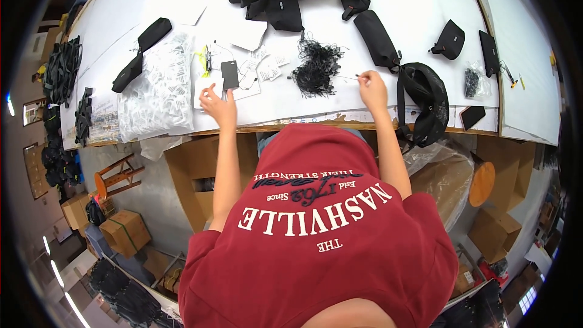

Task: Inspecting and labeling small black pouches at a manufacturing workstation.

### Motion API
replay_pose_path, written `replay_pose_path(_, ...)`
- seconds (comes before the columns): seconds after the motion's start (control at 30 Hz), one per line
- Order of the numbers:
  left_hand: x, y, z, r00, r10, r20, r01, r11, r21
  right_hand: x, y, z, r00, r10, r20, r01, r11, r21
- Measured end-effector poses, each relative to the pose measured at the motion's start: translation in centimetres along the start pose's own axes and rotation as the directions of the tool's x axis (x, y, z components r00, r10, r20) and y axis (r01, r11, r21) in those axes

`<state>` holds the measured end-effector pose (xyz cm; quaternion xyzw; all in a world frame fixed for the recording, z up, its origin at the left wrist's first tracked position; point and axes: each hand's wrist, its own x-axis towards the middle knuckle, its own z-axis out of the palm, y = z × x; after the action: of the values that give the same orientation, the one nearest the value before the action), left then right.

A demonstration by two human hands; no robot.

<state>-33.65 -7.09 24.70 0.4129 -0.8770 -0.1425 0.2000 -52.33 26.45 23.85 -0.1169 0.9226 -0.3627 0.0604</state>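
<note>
the shirt [328, 261] was dark red with white and black lettering [283, 225], its short sleeves [199, 249] ending well behind each hand [219, 107].

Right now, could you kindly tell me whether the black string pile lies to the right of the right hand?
No, the black string pile lies between the left hand and the right hand.

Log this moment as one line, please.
left hand: open, near black card | right hand: pinching thin cord | black string pile: between hands
</note>
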Motion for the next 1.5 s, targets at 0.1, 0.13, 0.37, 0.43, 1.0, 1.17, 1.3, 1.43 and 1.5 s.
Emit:
replay_pose_path(0.1, 0.8, -3.2, 0.0, 0.999, -0.041, -0.025, 0.044, 0.987, 0.156, -1.0, 0.3, -3.5, 0.979, 0.202, -0.011, -0.200, 0.958, -0.204)
replay_pose_path(0.13, 1.2, -3.9, 0.2, 0.998, -0.052, 0.039, 0.043, 0.978, 0.203, -1.2, 0.3, -4.3, 0.941, 0.339, 0.002, -0.318, 0.887, -0.335)
replay_pose_path(0.37, 2.8, -5.1, -0.5, 0.982, -0.017, 0.189, -0.028, 0.973, 0.231, -1.6, -1.0, -2.4, 0.996, 0.069, 0.057, -0.058, 0.984, -0.168)
replay_pose_path(0.43, 3.1, -4.7, -0.9, 0.981, 0.033, 0.189, -0.078, 0.968, 0.237, -1.4, -2.8, -0.8, 0.993, -0.003, 0.118, 0.023, 0.985, -0.170)
replay_pose_path(1.0, 5.3, -3.7, -1.0, 0.953, 0.284, 0.109, -0.303, 0.911, 0.280, 0.0, -2.9, 0.5, 0.992, -0.082, 0.095, 0.012, 0.818, 0.575)
replay_pose_path(1.17, 5.6, -2.4, -2.3, 0.956, 0.116, 0.269, -0.166, 0.972, 0.169, -1.5, -6.1, -5.3, 0.838, 0.093, 0.538, -0.533, 0.351, 0.770)
replay_pose_path(1.3, 5.7, -2.0, -2.6, 0.944, 0.155, 0.292, -0.196, 0.974, 0.118, -2.5, -7.6, -6.7, 0.787, 0.008, 0.617, -0.595, 0.274, 0.756)
replay_pose_path(1.43, 5.5, -0.9, -3.2, 0.968, 0.031, 0.249, -0.058, 0.993, 0.100, -2.9, -9.2, -6.7, 0.754, -0.039, 0.655, -0.630, 0.235, 0.740)
replay_pose_path(1.5, 4.9, 0.7, -3.9, 0.976, 0.075, 0.204, -0.074, 0.997, -0.015, -3.1, -10.5, -6.9, 0.754, -0.055, 0.655, -0.626, 0.243, 0.741)
